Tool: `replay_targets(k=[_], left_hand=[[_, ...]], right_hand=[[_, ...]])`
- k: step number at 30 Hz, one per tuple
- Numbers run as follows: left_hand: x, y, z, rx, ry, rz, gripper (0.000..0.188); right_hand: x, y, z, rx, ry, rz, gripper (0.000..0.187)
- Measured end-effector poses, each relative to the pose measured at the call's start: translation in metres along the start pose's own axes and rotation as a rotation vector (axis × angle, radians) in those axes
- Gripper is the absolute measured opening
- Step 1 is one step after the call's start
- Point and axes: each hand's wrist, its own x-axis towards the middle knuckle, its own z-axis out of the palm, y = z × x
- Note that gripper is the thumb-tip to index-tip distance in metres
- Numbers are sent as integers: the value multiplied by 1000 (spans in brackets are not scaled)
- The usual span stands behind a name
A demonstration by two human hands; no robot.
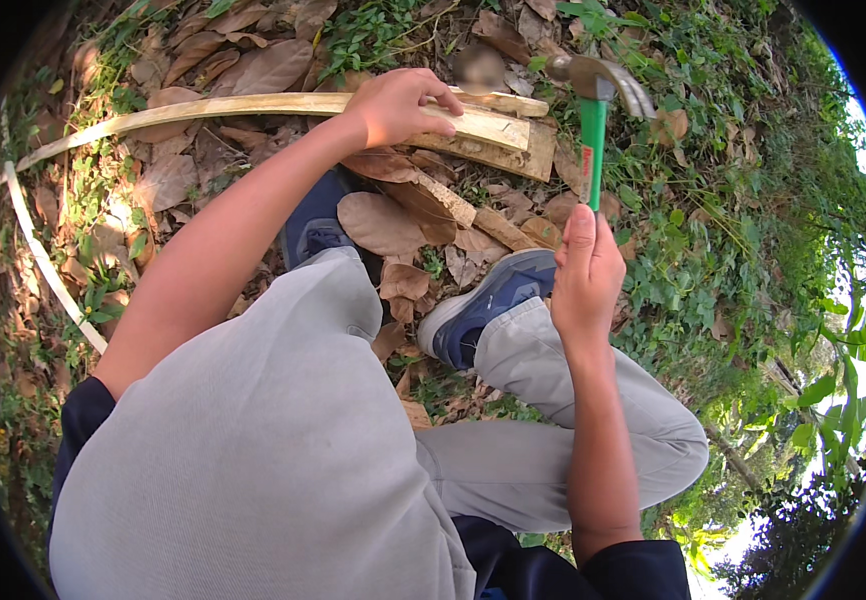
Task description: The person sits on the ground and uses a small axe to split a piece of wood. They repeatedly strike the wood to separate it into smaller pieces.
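A long pale wooden strip (223, 106) reaches from the far left to the middle, its cut end lying over a wider short board (541, 152) on the leafy ground. My left hand (403, 107) is closed over the strip close to that end, thumb on the near side; whether a nail is between the fingertips is too small to tell. In my right hand (589, 275) a claw hammer (594, 140) with a green handle is gripped low and held upright. Its metal head is raised to the right of the boards, apart from them.
Another short wooden piece (513, 103) lies just behind the strip. A second thin strip (53, 260) slants along the left. Nearer me are narrow wood pieces (443, 198), large dry leaves (383, 222) and my blue shoes (488, 305). Green plants (723, 210) cover the right side.
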Motion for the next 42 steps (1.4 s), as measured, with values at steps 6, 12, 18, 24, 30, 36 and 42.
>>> replay_targets(k=[6, 12, 18, 24, 30, 36, 42], left_hand=[[1, 3, -1, 20, -4, -22, 32], [0, 0, -1, 3, -3, -5, 32], [0, 5, -2, 1, -11, -25, 27], [-1, 7, -4, 4, -26, -41, 22], [1, 6, -2, 15, -23, -37, 22], [0, 3, -1, -20, -2, -20, 21], [1, 4, 0, 7, 8, -28, 21]], right_hand=[[-7, 17, 13, -242, -58, -8, 50], [-2, 1, 10, -112, 84, -130, 43], [0, 26, 15, -115, -15, 41, 48], [3, 1, 3, -134, 38, -66, 50], [0, 15, 8, -239, -74, 44, 50], [-2, -1, 2, 83, 36, -7, 49], [-3, 19, 12, -53, -98, 219, 48]])
